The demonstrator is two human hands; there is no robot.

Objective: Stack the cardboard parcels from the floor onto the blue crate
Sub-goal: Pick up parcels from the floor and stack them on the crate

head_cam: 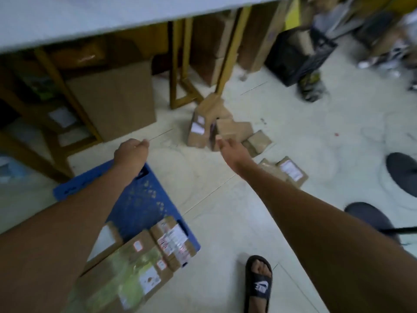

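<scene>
Right hand (234,152) reaching at floor parcels (209,127); left hand (130,152) loosely curled, empty

Parcels (140,251) on crate (135,199); parcel pile (216,129) on floor beyond, right.

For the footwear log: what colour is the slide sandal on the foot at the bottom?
Black, with a white logo on the strap of the sandal; head view.

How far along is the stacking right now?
Done: a few taped cardboard parcels already lie on the flat blue plastic crate. In hand: nothing yet; the right hand reaches toward the heap of brown parcels on the floor, and the left hand holds nothing. Left: that heap and the two flat labelled parcels beside it, so most remains.
</scene>
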